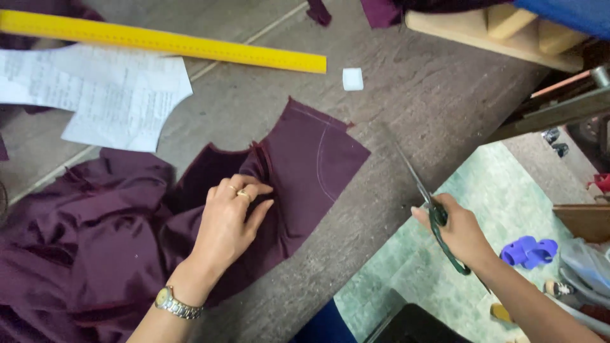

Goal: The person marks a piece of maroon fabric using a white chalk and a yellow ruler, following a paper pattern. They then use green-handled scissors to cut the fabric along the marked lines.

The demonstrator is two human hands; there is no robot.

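Maroon fabric (298, 171) lies flat on the worktable (406, 108), left hand (230, 219) pinching its folded edge; right hand (459, 230) grips green-handled scissors (424, 203) at the table's edge, blades blurred, probably apart.

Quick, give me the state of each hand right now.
Left hand: fingers bent, pinching the dark purple fabric on the table.
Right hand: closed on the handles of the scissors, blades off the fabric.

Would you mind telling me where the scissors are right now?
In the head view, the scissors are in the right hand, at the table's right edge, right of the maroon fabric.
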